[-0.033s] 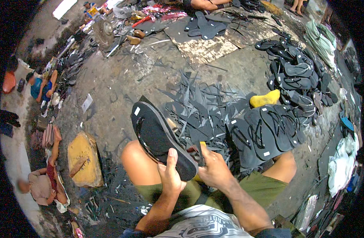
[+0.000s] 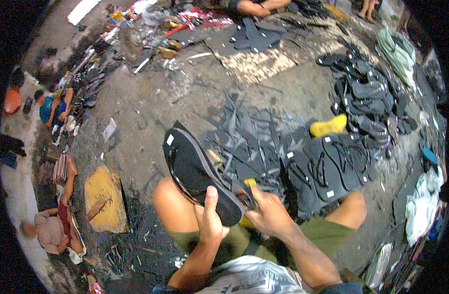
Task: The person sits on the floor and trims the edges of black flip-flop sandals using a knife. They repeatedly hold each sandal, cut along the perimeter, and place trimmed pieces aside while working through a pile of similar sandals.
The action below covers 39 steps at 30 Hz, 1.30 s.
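My left hand [image 2: 212, 219] grips a black flip-flop [image 2: 190, 169] near one end, with the thumb pressed on its footbed. The sandal is tilted, its far end pointing up and left, and a pointed dark flap sticks out there. My right hand [image 2: 269, 209] is closed round a dark, flat tool with a yellow end [image 2: 250, 182], close to the flip-flop's right edge. The fingers hide most of this tool, so its exact kind is unclear. Just beyond, black rubber offcuts [image 2: 241, 132] lie heaped on the floor.
Black flip-flops [image 2: 327, 169] lie in a row by my right knee. Behind them are a yellow foot-shaped piece [image 2: 328, 126] and a larger flip-flop pile [image 2: 366, 93]. A worn yellow block [image 2: 104, 196] stands at left. Other people sit at the left and far edges.
The view has shifted slightly and blurred. Both hands keep their holds, and the right hand with the tool sits a little lower beside the flip-flop.
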Tool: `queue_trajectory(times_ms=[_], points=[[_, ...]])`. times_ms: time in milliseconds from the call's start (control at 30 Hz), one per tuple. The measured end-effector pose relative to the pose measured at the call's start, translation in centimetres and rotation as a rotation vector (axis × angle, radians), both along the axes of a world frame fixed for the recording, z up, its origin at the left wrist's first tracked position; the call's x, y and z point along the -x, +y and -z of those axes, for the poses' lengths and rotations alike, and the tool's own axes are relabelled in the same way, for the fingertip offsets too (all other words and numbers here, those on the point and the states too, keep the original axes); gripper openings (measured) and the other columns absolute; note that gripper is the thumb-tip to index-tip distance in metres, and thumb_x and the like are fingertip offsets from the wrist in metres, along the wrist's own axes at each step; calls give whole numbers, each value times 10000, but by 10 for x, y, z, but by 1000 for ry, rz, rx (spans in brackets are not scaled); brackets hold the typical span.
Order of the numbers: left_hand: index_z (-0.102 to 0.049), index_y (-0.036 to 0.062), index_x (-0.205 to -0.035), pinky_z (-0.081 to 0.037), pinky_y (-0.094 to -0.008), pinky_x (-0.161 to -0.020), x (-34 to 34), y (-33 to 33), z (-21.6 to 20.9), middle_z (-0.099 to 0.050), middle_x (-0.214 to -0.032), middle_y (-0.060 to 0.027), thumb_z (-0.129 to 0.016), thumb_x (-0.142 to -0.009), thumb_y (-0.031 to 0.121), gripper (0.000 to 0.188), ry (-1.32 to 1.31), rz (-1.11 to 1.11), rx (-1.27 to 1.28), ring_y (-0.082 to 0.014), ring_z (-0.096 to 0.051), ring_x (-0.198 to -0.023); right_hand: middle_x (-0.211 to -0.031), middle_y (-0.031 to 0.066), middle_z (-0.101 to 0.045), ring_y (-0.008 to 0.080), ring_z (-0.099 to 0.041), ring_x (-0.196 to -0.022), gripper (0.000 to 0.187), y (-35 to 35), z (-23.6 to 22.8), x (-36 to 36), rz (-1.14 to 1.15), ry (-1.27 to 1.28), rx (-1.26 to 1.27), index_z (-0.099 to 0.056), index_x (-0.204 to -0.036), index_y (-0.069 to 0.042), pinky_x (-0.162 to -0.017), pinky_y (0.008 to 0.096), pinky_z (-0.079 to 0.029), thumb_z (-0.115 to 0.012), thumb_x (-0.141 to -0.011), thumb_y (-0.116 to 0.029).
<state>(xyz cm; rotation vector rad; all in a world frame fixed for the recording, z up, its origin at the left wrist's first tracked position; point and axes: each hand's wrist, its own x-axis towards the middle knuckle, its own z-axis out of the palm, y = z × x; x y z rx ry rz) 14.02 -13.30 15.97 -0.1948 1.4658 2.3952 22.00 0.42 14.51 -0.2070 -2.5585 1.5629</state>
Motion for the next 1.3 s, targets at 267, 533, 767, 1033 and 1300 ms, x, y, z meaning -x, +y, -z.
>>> queue_trajectory(times_ms=[267,533,767,1033,1300], points=[[-566,73,-1246,-577,-347,-763,-4,-5,1,-683,-1057,-34,-636,-997,304,347,-11,29,-54,-170,-686,-886,-947,143,-641,386,-675,-893,421,22,-2,35,-200,-81,-311,-577,-1159,-124,-748,471,-565,-703,-760,-89],[-556,80,-1260,-584,-347,-790,5,-1,-1,-653,-1082,-30,-661,-979,247,344,-27,44,-92,-154,-663,-924,-912,194,-609,477,-642,-881,325,-1,26,149,-6,157,-207,-524,-1157,-167,-721,555,-509,-633,-852,-134],[-545,8,-1356,-436,-377,-1070,-18,-12,4,-613,-1295,-87,-698,-905,148,496,176,147,-16,-192,-581,-1174,-812,27,-653,116,-649,-776,292,26,-35,196,-107,122,359,-639,-1066,-40,-652,302,-512,-648,-981,-319],[-368,60,-1474,-437,-424,-1092,34,-41,-38,-535,-1390,-123,-773,-867,372,794,148,158,-196,-250,-544,-1270,-944,209,-725,243,-732,-887,383,9,-55,58,39,-99,366,-608,-1186,-15,-787,399,-552,-705,-957,-308],[-542,17,-1258,-547,-334,-845,36,-68,-49,-668,-1072,-63,-737,-929,315,484,-45,331,218,-184,-663,-929,-961,143,-670,343,-691,-899,325,-24,0,-38,-18,-37,-27,-621,-1161,-94,-742,436,-556,-748,-875,-181]])
